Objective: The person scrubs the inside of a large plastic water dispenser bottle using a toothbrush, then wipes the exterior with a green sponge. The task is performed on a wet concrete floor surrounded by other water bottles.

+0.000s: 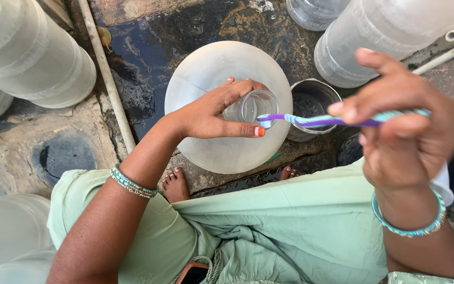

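Note:
A large clear plastic water jug [206, 68] stands upright on the wet ground between my feet, seen from above. My left hand [211, 113] grips its open neck [253, 105], thumb along the near side. My right hand [400, 121] holds a purple, white and teal toothbrush [316, 120] by its handle. The brush lies level, its head at the rim of the neck, next to my left thumb tip. Beaded bangles sit on both wrists.
A small steel pot [313, 100] stands just right of the jug. More big clear jugs lie at the upper left [32, 52], upper right [384, 31] and lower left [6, 231]. A white pipe [106, 79] runs along the wet stone floor. My light green garment [290, 226] fills the foreground.

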`<state>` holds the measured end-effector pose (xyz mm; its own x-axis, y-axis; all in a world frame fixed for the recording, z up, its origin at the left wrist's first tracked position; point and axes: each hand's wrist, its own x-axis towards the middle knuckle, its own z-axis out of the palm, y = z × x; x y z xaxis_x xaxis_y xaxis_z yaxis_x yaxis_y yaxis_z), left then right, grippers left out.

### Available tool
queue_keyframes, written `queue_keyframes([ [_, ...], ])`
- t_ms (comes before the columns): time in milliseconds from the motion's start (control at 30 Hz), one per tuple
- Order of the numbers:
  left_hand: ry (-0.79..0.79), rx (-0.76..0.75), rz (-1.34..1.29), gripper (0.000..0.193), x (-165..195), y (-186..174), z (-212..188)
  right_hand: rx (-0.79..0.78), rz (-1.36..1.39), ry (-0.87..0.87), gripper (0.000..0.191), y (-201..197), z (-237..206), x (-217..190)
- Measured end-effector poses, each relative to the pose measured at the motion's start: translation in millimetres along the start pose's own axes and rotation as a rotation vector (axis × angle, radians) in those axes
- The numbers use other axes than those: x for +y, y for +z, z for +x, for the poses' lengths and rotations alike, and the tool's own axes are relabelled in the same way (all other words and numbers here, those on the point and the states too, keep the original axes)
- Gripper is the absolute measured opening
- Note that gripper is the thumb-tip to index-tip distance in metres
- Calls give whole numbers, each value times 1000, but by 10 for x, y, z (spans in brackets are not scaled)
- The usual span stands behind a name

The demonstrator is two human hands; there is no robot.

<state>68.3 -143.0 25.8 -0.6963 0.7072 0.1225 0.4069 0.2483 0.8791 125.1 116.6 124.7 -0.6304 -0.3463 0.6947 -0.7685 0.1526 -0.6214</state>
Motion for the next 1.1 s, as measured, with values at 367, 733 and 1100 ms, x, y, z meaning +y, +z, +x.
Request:
queue_keyframes([
  [367, 98, -103, -35, 67, -5, 108, 13, -332, -184, 128, 32, 468, -129, 424],
  [733, 23, -51, -143, 62, -56, 12, 69, -275, -272, 152, 35, 248, 97, 127],
  [1100, 83, -56, -168, 63, -235, 9, 128, -217, -269, 65, 33, 303, 8, 194],
])
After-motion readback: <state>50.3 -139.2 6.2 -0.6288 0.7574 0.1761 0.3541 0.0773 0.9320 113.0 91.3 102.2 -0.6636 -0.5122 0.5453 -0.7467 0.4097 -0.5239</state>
